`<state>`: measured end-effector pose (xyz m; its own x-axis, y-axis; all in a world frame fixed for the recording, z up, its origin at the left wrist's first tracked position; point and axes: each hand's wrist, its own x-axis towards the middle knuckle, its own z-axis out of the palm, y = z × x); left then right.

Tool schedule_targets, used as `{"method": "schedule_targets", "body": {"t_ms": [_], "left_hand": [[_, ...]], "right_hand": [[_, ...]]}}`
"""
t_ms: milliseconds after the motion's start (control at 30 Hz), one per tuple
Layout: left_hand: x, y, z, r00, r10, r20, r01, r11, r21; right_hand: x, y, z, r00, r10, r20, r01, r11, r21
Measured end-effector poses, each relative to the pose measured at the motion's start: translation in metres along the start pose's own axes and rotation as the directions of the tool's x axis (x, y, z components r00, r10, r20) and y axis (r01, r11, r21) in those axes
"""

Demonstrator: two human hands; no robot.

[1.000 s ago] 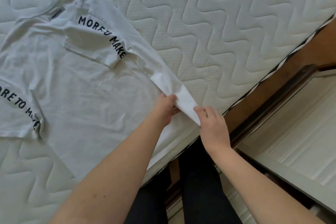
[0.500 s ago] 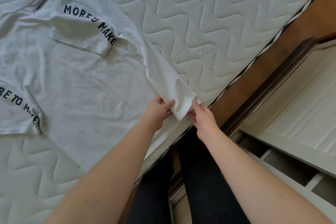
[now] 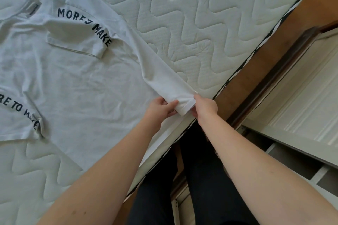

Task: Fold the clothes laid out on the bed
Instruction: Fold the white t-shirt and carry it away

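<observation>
Now pulled flatter than before: white cotton printed T-shirt (image 3: 76, 86) on quilted white bed (image 3: 192, 23), near-right hem corner pinched by left hand (image 3: 161, 110) and right hand (image 3: 204, 106). Sleeves tucked in; body folds left.

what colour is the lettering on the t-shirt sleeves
Dark navy, nearly black, on the white t-shirt; the head view shows the lettering clearly.
</observation>
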<state>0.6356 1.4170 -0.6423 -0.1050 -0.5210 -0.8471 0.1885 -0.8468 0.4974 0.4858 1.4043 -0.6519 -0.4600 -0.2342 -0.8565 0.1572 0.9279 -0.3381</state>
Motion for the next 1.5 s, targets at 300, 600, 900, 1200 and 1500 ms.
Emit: {"method": "schedule_targets", "body": {"t_ms": [300,600,900,1200,1500], "left_hand": [[-0.014,0.031,0.021,0.995,0.024,0.101,-0.007,0.986,-0.168],[-0.016,0.051,0.028,0.992,0.057,0.108,-0.031,0.972,-0.231],[-0.016,0.061,0.034,0.991,0.065,0.121,-0.026,0.953,-0.302],[-0.007,0.067,0.033,0.993,0.074,0.091,-0.044,0.956,-0.290],[0.007,-0.010,0.016,0.969,-0.138,-0.206,0.158,0.984,0.083]], "right_hand": [[0.009,0.005,-0.038,0.818,-0.467,0.336,0.563,0.769,-0.303],[0.012,0.002,-0.030,0.770,-0.492,0.407,0.622,0.721,-0.306],[0.009,0.002,-0.041,0.723,-0.450,0.524,0.630,0.741,-0.234],[0.002,0.013,-0.037,0.773,-0.487,0.407,0.608,0.751,-0.256],[0.004,0.037,-0.036,0.954,-0.290,0.072,0.298,0.915,-0.271]]}}
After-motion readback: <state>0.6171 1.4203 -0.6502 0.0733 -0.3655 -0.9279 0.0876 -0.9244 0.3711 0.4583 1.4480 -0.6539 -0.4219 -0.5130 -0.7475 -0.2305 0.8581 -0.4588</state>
